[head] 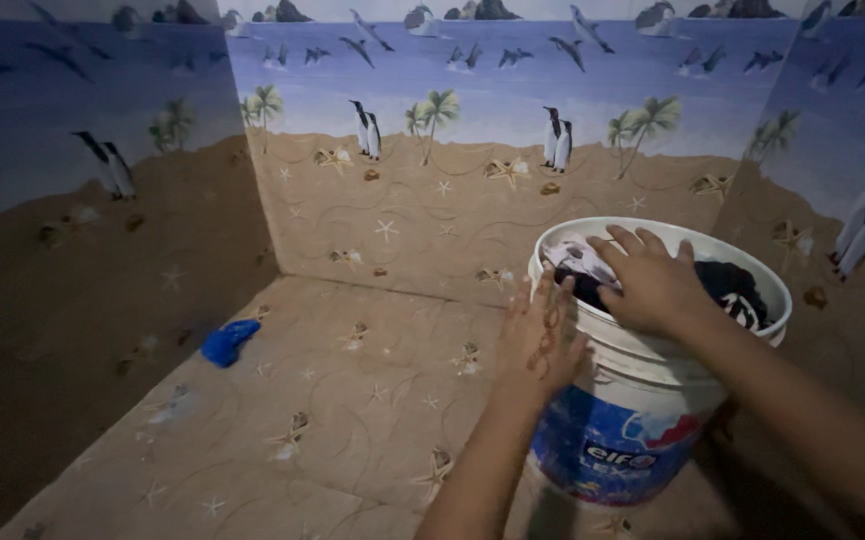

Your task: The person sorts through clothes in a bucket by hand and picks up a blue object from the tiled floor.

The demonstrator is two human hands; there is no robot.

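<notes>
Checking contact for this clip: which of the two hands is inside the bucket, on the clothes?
The right hand: it lies flat on the dark and light clothes inside the white bucket. The left hand rests outside, against the bucket's wall below the rim.

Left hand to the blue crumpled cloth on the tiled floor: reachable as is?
Probably yes. The left hand rests against the outside of the white plastic bucket, holding nothing, and bare floor lies between it and the blue crumpled cloth. It would need a long stretch, though.
</notes>
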